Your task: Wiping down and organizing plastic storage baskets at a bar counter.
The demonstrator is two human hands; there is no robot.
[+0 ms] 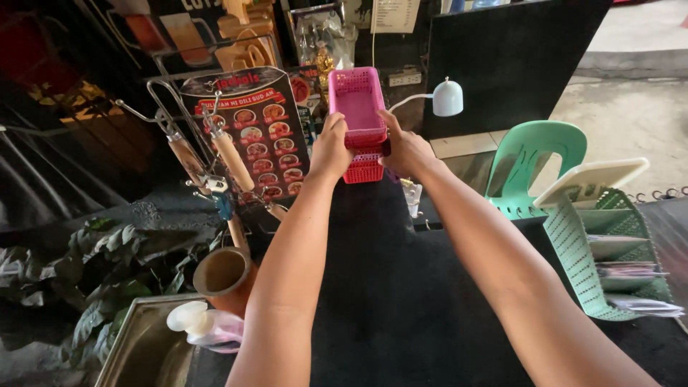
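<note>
Both my arms reach forward over a black counter (401,301). My left hand (330,149) and my right hand (405,148) grip the near end of a pink plastic basket (356,100), one hand on each side. The basket is long and narrow, with slotted walls, and points away from me. Under its near end sits a red basket (363,169) of the same kind; the pink one rests in or just above it, and I cannot tell which.
A dark picture menu board (261,136) and a metal rack with wooden handles (193,154) stand at the left. A clay pot (223,276), a metal sink (143,344) and leafy plants lie at lower left. A green mesh organiser (595,265), green chair (534,161) and white lamp (448,97) are at the right.
</note>
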